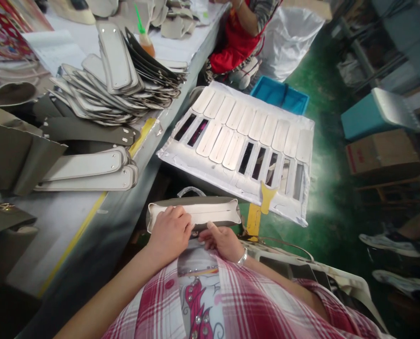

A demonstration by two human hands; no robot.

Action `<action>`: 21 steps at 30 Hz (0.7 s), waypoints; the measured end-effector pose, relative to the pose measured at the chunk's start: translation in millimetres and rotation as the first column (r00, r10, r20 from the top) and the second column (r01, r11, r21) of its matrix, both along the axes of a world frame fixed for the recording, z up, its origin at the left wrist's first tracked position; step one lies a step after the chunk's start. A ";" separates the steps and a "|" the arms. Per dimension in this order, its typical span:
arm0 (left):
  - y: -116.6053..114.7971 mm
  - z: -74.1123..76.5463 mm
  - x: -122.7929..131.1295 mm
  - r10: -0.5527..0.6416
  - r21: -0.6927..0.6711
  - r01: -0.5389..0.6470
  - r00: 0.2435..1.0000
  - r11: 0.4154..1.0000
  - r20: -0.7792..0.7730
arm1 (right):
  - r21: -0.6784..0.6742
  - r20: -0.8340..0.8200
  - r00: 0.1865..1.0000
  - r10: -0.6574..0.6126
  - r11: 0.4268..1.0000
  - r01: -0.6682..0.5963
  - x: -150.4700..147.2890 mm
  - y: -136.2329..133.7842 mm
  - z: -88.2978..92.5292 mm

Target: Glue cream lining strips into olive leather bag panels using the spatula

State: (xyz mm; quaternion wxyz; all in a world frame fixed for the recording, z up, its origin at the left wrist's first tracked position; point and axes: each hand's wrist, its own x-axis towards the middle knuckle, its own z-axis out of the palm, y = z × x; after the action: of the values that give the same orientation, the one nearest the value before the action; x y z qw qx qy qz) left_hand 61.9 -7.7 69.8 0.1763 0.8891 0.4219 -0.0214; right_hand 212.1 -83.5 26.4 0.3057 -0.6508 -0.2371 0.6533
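A dark grey-olive bag piece (195,201) with a long white panel (215,212) lies crosswise in front of my body. My left hand (170,230) is over its left half, fingers bent down onto the white panel and closed against the bag piece. At the near edge, my right hand (222,241) holds the side with its thumb on top and its fingers curled in, partly hidden. A clear loop (191,190) shows behind the far edge. Beyond it, a white board (192,157) bears rows of white strips (233,150) and several dark slots.
A worktable (125,207) on the left carries stacked strap pieces (114,56) and a glue bottle (146,44) with a green tip. Yellow scraper (267,197) hangs at the board's edge. Blue crate (280,94), carton (382,153) and another person (234,42) are nearby.
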 end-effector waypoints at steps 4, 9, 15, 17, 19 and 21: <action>3.2 -0.1 -1.7 -0.003 0.007 0.003 1.000 1.000 0.004 | -0.001 -0.016 0.999 -0.037 0.999 0.037 -14.9 5.9 2.4; 7.4 -2.6 -7.9 0.009 -0.015 -0.009 1.000 1.000 0.023 | 0.019 0.016 0.999 0.037 0.999 -0.037 -31.4 14.2 2.6; 8.3 -0.5 -49.9 0.078 0.088 -0.086 0.992 0.992 0.099 | -0.009 -0.007 1.000 0.021 1.000 -0.021 -50.7 24.8 6.6; 9.4 -3.0 -70.3 0.103 0.123 -0.124 0.981 0.985 0.163 | -0.040 -0.012 1.000 0.008 0.999 -0.009 -57.0 28.1 9.0; 10.3 -8.3 -86.6 0.110 0.096 -0.136 0.964 0.986 0.243 | -0.066 -0.010 1.000 0.015 0.998 -0.016 -63.5 31.5 11.2; 10.0 -15.1 -95.8 0.147 0.032 -0.167 0.933 0.986 0.330 | -0.075 -0.014 1.000 0.027 0.997 -0.028 -70.4 35.1 12.8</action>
State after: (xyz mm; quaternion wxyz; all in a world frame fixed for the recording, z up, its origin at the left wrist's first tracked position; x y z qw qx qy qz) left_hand -33.9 2.4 54.7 0.2183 0.8487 0.4570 0.1525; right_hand 141.8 -48.5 39.2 0.2736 -0.6543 -0.2195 0.6700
